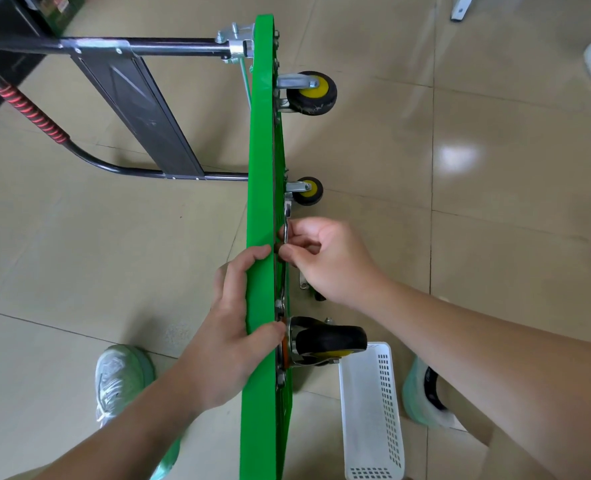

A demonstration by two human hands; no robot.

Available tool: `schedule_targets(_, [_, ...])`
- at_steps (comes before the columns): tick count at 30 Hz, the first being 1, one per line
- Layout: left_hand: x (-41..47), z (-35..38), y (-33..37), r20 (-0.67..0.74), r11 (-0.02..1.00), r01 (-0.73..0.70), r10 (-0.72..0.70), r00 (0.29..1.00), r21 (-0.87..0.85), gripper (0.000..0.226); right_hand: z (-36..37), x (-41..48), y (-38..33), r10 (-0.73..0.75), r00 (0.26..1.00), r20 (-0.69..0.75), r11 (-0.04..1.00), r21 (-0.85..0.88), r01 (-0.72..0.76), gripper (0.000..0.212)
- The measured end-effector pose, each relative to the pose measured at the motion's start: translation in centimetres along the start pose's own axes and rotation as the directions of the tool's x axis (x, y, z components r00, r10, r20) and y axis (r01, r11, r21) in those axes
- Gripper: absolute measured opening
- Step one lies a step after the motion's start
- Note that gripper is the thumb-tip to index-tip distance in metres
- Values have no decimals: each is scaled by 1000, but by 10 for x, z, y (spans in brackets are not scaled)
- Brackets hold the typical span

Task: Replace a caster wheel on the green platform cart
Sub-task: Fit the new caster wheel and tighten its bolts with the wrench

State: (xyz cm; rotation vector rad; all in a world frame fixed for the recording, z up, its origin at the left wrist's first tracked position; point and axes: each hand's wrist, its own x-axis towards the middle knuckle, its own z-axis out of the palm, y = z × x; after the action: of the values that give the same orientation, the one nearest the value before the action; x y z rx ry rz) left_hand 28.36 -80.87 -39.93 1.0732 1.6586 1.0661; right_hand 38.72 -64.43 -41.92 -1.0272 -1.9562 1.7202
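Hands on the job: my left hand [230,323] grips the upper edge of the green platform cart [261,168]. The cart stands on its side on the tiled floor [494,220], its deck seen edge-on and running away from me. My left fingers curl over that edge onto the underside, and the palm lies against the deck face.

My right hand [325,261] is on the underside, fingers curled tight round the shaft of a silvery wrench [287,220]. Thumb and forefinger pinch it close to the deck. The wrench head points away from me and sits just beside the mounting plate of the middle caster [307,190], a small black wheel with a yellow hub. Whether the head is seated on a nut I cannot tell.

Farther along the underside is the far caster [310,92], also black and yellow, in a steel fork. Nearest me, just beside my left fingertips, the near caster [330,341] sticks out sideways, a black tyre with a strip of yellow showing.

The cart's black handle [114,46] reaches out to the left and carries a red-striped grip [32,112]. A white perforated basket [373,410] lies on the floor close by the near caster, just beside my right shoe [422,393]. My left shoe [120,379] is on the other side of the deck.
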Motion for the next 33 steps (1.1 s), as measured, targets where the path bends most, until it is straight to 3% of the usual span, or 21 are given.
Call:
schedule_targets(7, [1,0,2,-7,1000,-10,10,1000,20,78,1,16,8,121,992,-20,993,-4,-122,26])
schedule_targets(14, [1,-1,5,-3,999,-1,1,1000,32,80,3,20,16,221,974,39,966,129,-224,14])
schedule_targets(24, [1,-2,7,5,999,21,-21,1000,36,83,8,31,20,350,937,20,916,201,-347,20])
schedule_targets(27, [2,-2,8,11,999,35,-35,999,27,83,11,38,27,444,896,23,872,220,-438,19])
schedule_targets(33, [2,-4,8,20,999,29,-30,999,42,83,14,50,39,658,744,115,702,266,-661,20])
